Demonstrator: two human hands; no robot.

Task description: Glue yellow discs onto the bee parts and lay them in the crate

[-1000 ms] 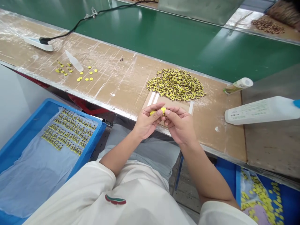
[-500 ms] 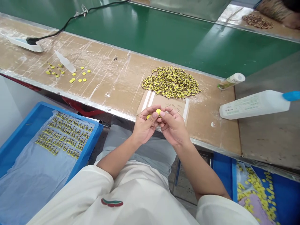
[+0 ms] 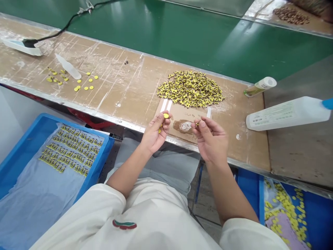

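My left hand [image 3: 155, 133] is closed, pinching a round yellow disc [image 3: 165, 115] between thumb and fingertips, with more yellow showing lower among its fingers. To its right, my right hand [image 3: 212, 139] pinches a small yellow-and-dark piece [image 3: 197, 124], mostly covered by the fingers. Both hands hover over a cardboard pad [image 3: 179, 114] with white tape strips and a wet-looking glossy patch [image 3: 185, 126]. Just beyond the pad lies a heap of small yellow-and-dark pieces [image 3: 191, 89].
Loose yellow discs [image 3: 90, 80] and a white nozzle-tipped tube [image 3: 68, 66] lie at left. A white bottle [image 3: 286, 114] and a small cylinder [image 3: 260, 86] lie at right. A blue tray [image 3: 109, 142] holds rows of pieces; yellow discs [image 3: 283, 199] fill a bin low right.
My hands were together over the pad and have moved apart, left hand to the left, right hand to the right. The glossy patch between them is now visible.
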